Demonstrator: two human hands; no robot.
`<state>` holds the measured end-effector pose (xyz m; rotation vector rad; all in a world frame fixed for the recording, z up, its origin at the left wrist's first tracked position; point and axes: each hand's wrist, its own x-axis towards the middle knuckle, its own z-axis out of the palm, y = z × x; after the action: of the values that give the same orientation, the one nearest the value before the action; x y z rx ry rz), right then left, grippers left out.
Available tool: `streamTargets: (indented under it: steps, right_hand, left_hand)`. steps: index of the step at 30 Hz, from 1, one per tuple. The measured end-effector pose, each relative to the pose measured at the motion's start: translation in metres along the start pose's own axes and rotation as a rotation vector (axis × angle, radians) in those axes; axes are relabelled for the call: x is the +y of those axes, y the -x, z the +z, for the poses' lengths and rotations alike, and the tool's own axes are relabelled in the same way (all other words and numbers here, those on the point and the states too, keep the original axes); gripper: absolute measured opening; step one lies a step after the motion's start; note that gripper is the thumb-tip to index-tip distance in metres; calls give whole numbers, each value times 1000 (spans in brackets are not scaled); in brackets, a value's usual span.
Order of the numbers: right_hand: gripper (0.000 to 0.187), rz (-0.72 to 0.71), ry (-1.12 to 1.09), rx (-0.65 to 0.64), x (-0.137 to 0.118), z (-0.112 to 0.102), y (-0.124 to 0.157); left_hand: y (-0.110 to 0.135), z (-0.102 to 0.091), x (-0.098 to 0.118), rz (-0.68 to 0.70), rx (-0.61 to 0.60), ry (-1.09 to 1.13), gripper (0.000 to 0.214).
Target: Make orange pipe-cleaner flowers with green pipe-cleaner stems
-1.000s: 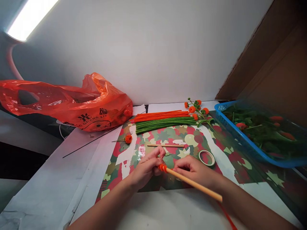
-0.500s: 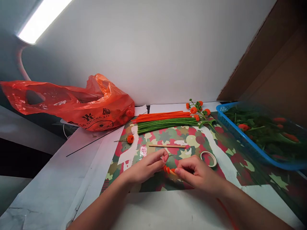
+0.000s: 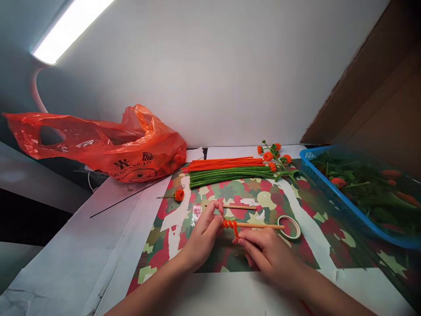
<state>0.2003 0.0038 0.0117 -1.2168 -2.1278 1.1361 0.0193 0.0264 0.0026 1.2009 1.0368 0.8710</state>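
Note:
My left hand [image 3: 204, 235] pinches the left end of a thin wooden stick [image 3: 263, 226], where an orange pipe cleaner [image 3: 230, 224] is coiled around it. My right hand [image 3: 263, 252] is closed just below the coil, its fingers gripping the orange pipe cleaner's loose tail. The stick lies level, pointing right toward a roll of tape [image 3: 290, 226]. Both hands hover over a patterned red and green paper sheet [image 3: 309, 250].
A second wooden stick [image 3: 241, 206] lies behind the hands. Bundles of orange and green pipe cleaners [image 3: 226, 170], a small orange pompom on a wire [image 3: 178, 195] and an orange flower sprig [image 3: 274, 156] lie further back. An orange plastic bag [image 3: 108, 147] sits left; a blue basket [image 3: 358, 193] right.
The stick swung from pointing toward me at the lower right to lying level, pointing right. More orange coil now shows on its left end. Both hands shifted slightly away from me.

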Motion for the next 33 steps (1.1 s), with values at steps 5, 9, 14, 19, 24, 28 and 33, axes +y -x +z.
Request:
streamTargets:
  steps: [5, 9, 14, 19, 24, 28, 33]
  right_hand:
    - [37, 60, -14, 51, 5, 4, 1]
    - [33, 24, -56, 95, 11, 3, 1]
    - [31, -38, -236, 52, 16, -3, -4]
    - [26, 103, -304, 171, 15, -8, -8]
    - [22, 158, -220, 207, 10, -10, -7]
    - [18, 169, -185, 224, 10, -8, -5]
    - [23, 78, -101, 304, 10, -7, -2]
  left_hand:
    - [-3, 2, 2, -87, 10, 227, 5]
    - [-3, 0, 0, -108, -46, 345, 9]
    - [-4, -4, 1, -101, -146, 326, 9]
    - [-1, -7, 7, -92, -189, 149, 7]
    - [1, -11, 13, -44, -267, -38, 9]
    - [2, -14, 15, 12, -306, -228, 14]
    - [3, -13, 12, 22, -253, -284, 15]
